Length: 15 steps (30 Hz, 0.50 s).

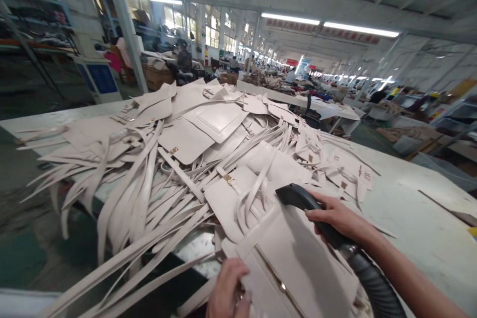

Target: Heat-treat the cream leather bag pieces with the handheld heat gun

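Observation:
My right hand is wrapped around a black nozzle joined to a ribbed black hose. The nozzle is held over a pale beige bag piece, which has a gold zipper across it. At the bottom, my left hand is closed at the left edge of this piece, with a bit of shiny metal showing between the fingers. Just beyond lies a beige flap with a gold clasp and a looped strap.
A large heap of beige bag parts covers much of the pale table. Long straps hang over the left edge. A dark strip lies at the right. Behind are more worktables, a metal post and people working.

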Each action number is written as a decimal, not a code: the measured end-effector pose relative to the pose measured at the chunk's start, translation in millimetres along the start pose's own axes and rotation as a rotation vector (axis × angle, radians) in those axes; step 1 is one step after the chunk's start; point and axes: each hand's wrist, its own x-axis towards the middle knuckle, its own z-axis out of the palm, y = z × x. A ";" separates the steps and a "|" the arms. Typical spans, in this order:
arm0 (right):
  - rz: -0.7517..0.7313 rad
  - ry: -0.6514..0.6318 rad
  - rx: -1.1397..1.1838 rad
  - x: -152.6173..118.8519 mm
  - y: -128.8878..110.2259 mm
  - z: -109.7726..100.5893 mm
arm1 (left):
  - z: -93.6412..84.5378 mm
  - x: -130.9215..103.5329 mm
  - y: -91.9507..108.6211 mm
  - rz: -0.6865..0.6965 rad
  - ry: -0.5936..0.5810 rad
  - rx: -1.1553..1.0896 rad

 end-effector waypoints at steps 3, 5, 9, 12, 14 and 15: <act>0.008 0.082 -0.083 19.5 7.6 16.4 | -26.7 12.0 12.0 -0.338 0.279 -0.239; -0.036 0.225 -0.121 27.5 6.4 26.1 | -32.2 20.5 17.4 -0.485 0.282 -0.401; -0.120 0.356 -0.158 -5.8 -3.7 43.2 | -25.6 32.2 16.4 -0.546 0.156 -0.562; -0.100 0.130 -0.143 -55.6 -1.5 63.1 | -20.3 34.1 5.3 -0.549 0.248 -0.617; -0.131 -0.039 -0.100 -78.9 6.8 82.1 | -19.5 33.4 -1.7 -0.555 0.283 -0.649; -0.148 -0.126 -0.075 -85.0 11.3 92.6 | -19.8 32.9 -3.9 -0.559 0.287 -0.664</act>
